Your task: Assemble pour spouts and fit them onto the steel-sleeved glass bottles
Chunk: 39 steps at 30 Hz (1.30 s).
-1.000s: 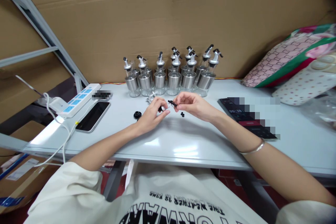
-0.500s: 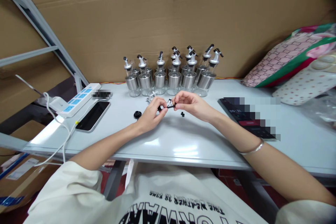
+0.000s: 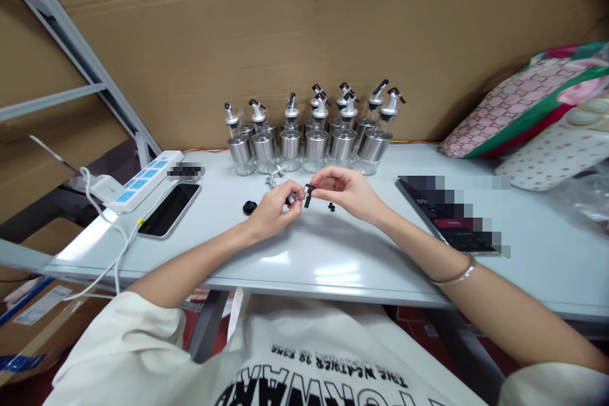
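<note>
Here the right hand [image 3: 346,193] pinches a black part [image 3: 308,200]

I see the left hand [image 3: 271,212] holding a small silvery part [image 3: 292,198] and the right hand [image 3: 347,195] pinching a black piece [image 3: 308,196] just beside it; bottles [image 3: 316,149] stand along the table's [image 3: 285,279] far side.

Desk [image 3: 380,266]: smooth, glossy. Bottles [image 3: 290,144] along its far edge: clear glass; sleeves [image 3: 315,146]: metal, soft sheen. Small black part [image 3: 309,195]: plastic-looking. Power strip [image 3: 146,182] near left edge: smooth plastic. Cardboard [image 3: 190,44] beyond far edge: matt, creased.
</note>
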Tool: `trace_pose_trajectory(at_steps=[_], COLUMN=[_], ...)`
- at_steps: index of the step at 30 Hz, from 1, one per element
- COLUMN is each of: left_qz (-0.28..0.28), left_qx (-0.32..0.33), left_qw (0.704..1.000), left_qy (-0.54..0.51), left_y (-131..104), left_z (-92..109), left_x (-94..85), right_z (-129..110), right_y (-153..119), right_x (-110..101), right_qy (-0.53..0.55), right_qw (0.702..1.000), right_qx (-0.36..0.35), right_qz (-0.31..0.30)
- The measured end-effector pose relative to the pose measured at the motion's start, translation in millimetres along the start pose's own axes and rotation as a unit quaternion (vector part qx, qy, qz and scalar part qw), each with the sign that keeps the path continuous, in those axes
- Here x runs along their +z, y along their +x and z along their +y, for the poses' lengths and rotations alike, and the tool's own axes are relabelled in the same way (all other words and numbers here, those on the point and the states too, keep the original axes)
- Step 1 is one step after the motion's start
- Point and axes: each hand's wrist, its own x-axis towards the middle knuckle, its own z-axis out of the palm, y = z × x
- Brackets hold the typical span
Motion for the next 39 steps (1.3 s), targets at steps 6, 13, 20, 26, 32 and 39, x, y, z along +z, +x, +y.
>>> trace_pose_trajectory(at_steps=[6,13,20,26,32,39], left_qz=[-0.022,-0.03,0.002,-0.006,-0.005,-0.004], left_qx=[-0.018,-0.066,-0.104,-0.066,-0.058,-0.071], left_qw=[1.0,0.997,0.994,0.997,0.998,0.997], left_qy=[0.006,-0.024,-0.034,0.043,0.032,-0.024], left_y=[-0.9,0.0,0.0,0.6,0.7,1.0], left_z=[0.3,1.2,2.0,6.4,2.9,0.0], left_x=[0.6,0.3,0.2,-0.9,-0.8,-0.9], right_z=[0.4,3.1,2.1,3.0,2.0,1.3], right_y=[0.8,0.1,-1.8,-1.9,-0.7,-1.1], right_x=[-1.1,2.5,4.5,5.7,4.6,4.4], right_qy=[-0.045,-0.054,-0.06,-0.051,-0.014,-0.015], right_qw=[0.999,0.998,0.998,0.998,0.999,0.999], right_qx=[-0.025,-0.029,0.011,0.034,0.047,0.042], right_qz=[0.009,0.01,0.001,-0.005,0.016,0.017])
